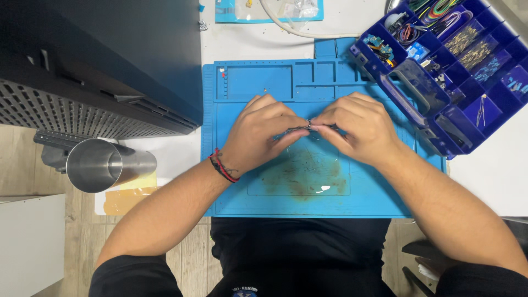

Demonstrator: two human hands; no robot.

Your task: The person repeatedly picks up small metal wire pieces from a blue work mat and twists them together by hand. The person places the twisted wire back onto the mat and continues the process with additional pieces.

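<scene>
My left hand (263, 131) and my right hand (357, 126) meet over the middle of a blue work mat (242, 187). Between their fingertips they pinch a small thin dark part with a metallic glint (309, 127); it is too small to tell what it is. Both hands have their fingers curled around it, held just above the mat. A red and black cord bracelet (223, 166) circles my left wrist. The mat's middle is stained brown below the hands.
A dark blue compartment organiser (440, 104) with wires and small electronic parts lies open at the right. A black perforated case (82, 82) stands at the left, with a steel cup (102, 164) beside it. A white cable (286, 27) curves along the back.
</scene>
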